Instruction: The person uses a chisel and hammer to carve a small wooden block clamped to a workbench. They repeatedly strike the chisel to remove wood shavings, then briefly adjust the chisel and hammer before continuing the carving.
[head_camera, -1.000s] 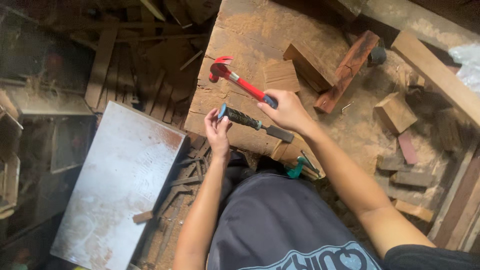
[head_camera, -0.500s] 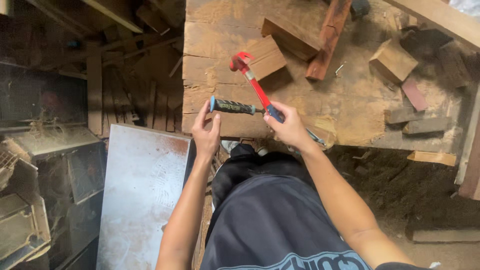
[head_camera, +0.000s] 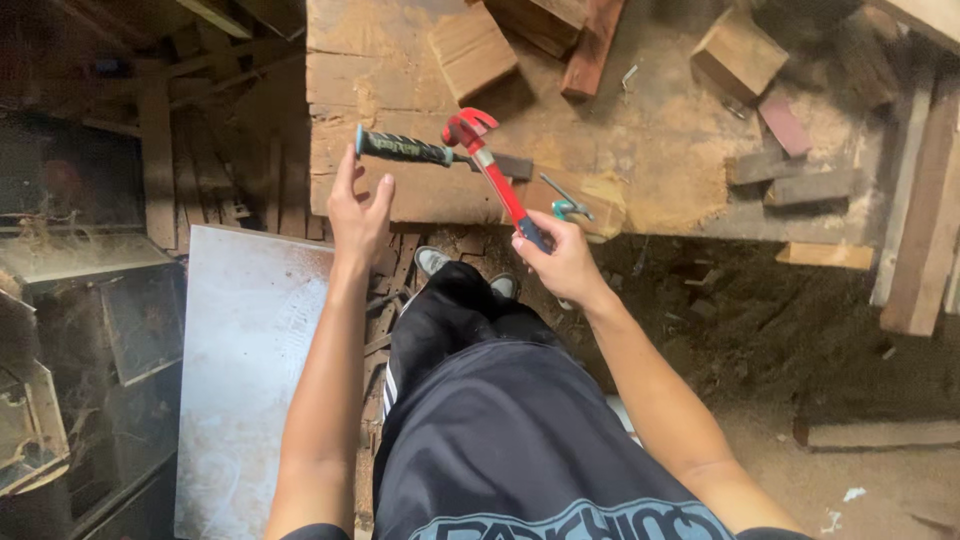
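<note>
My right hand (head_camera: 562, 262) grips the dark handle end of a red claw hammer (head_camera: 487, 161), whose head points up over the wooden workbench (head_camera: 600, 140). A chisel with a black and teal handle (head_camera: 405, 148) lies across the bench's near left part, its blade end under the hammer. My left hand (head_camera: 357, 208) is just below that handle with fingers spread, holding nothing. A small teal-handled tool (head_camera: 566, 205) lies on the bench beside my right hand.
Wooden blocks (head_camera: 472, 50) (head_camera: 738, 52) and offcuts (head_camera: 806, 185) are scattered on the bench. Planks (head_camera: 925, 215) lean at the right. A grey metal sheet (head_camera: 245, 370) lies on the floor at left, next to rusty metal frames (head_camera: 60, 330). Dirt floor at right.
My left hand has let go of the chisel, which now lies on the bench. My right hand has drawn the hammer back toward me, and the view has shifted.
</note>
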